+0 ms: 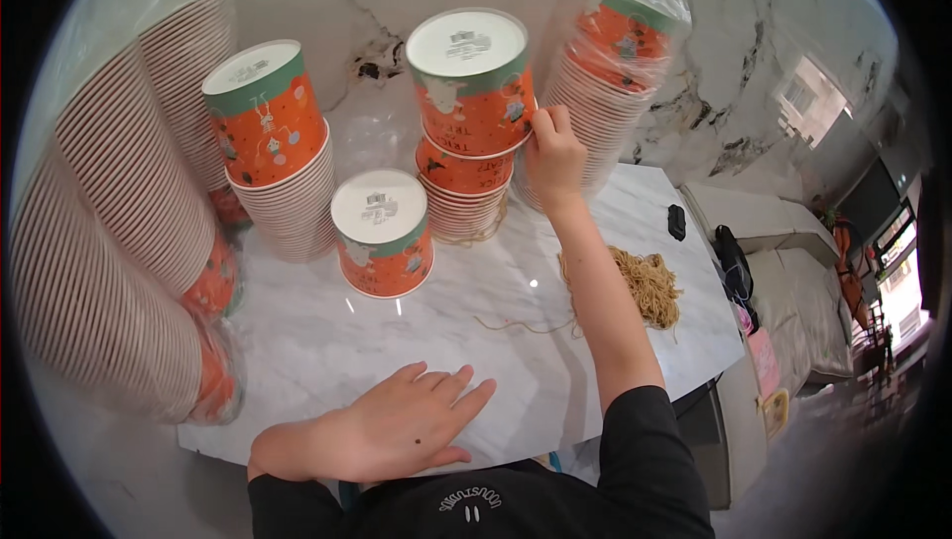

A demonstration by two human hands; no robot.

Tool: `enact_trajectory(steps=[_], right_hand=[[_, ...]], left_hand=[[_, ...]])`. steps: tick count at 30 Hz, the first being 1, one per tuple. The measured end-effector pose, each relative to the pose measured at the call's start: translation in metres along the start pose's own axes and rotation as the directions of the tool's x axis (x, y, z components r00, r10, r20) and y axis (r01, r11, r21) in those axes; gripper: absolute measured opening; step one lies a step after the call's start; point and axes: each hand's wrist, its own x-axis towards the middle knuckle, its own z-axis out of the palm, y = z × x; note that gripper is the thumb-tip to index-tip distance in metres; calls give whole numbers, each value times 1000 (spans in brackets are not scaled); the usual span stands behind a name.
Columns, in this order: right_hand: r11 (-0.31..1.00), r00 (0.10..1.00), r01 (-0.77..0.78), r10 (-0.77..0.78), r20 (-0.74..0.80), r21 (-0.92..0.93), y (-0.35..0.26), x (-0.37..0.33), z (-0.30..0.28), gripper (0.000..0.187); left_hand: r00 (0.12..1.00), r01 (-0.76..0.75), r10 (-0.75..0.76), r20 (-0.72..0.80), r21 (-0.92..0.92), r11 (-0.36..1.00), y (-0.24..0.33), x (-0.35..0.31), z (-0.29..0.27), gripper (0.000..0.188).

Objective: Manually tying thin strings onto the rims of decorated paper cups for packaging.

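My right hand reaches to the back and pinches the right side of an orange and green paper tub, near its rim. That tub sits upside down, slightly raised and tilted, at the top of a short stack of like tubs with twine around its lower part. My left hand hovers near the front edge of the table with fingers spread and nothing in it. Between the hands and the stack, a single upside-down paper tub rests on the marble-patterned table.
An unwrapped tub stack stands at back left. Tall plastic-wrapped stacks line the left side; another wrapped stack is at back right. Right of my forearm lie a bundle of tan twine and a small black object. A sofa is beyond.
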Motion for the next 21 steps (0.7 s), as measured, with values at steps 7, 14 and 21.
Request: enact_trajectory(steps=[7,14,21], right_hand=[[995,975,-38,57,213,-92,0,-4,3,16],[985,970,-174,173,172,-14,-23,-45,-12,20],[928,788,-303,116,604,218,-53,-84,-71,16]], left_hand=[[889,241,-256,-379,-88,966,-51,15,-17,39],[497,541,-265,-826,57,839,-119,29,-4,31],[420,413,-499,-758,-330,849,-113,23,-21,20]])
